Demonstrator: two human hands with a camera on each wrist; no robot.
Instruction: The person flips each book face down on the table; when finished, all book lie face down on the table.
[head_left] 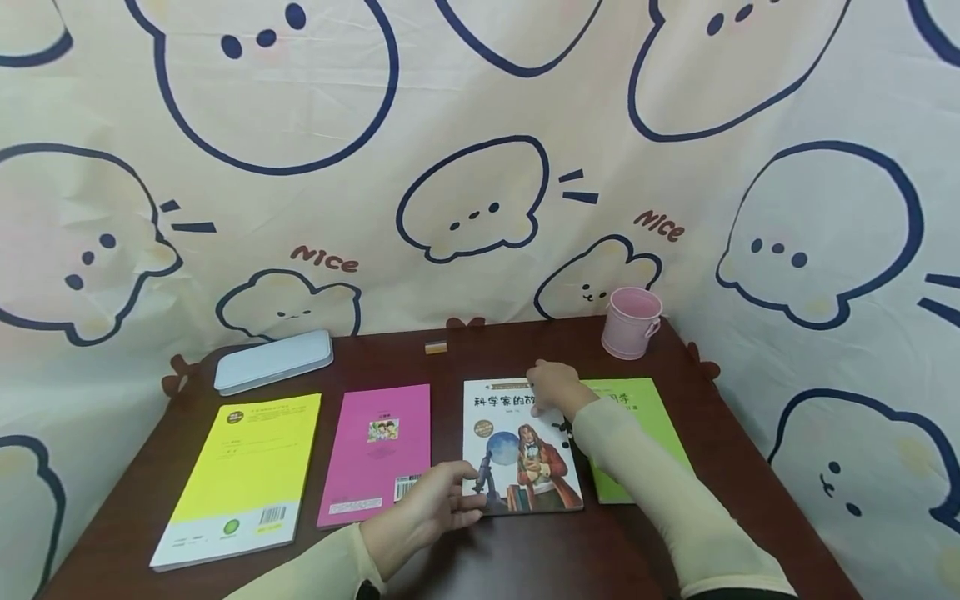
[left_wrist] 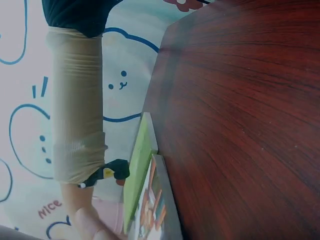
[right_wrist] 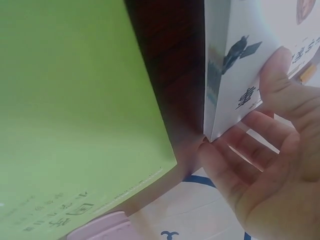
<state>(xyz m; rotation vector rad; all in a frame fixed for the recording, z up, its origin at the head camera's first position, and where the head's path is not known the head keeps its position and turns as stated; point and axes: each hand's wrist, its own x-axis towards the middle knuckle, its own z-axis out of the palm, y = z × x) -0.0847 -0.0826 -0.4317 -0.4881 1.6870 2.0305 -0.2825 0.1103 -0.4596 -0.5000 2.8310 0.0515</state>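
A white picture-cover book point(head_left: 501, 433), showing a long-haired figure in a red coat and a telescope, lies on the dark wooden table between a magenta book and a green one. My right hand point(head_left: 553, 385) pinches its top edge near the right corner. In the right wrist view, the thumb point(right_wrist: 276, 67) lies on the cover with the other fingers behind the edge. My left hand point(head_left: 423, 512) touches the lower left corner, fingers loosely bent. The left wrist view does not show that hand, only the book's lower edge point(left_wrist: 170, 205).
A green book point(head_left: 637, 417) lies close on the right. To the left are a magenta book point(head_left: 360, 450) and a yellow book point(head_left: 255, 458). Further back stand a pale blue tin case point(head_left: 273, 362), a small eraser-like block point(head_left: 436, 347) and a pink bucket point(head_left: 628, 329). Patterned cloth surrounds the table.
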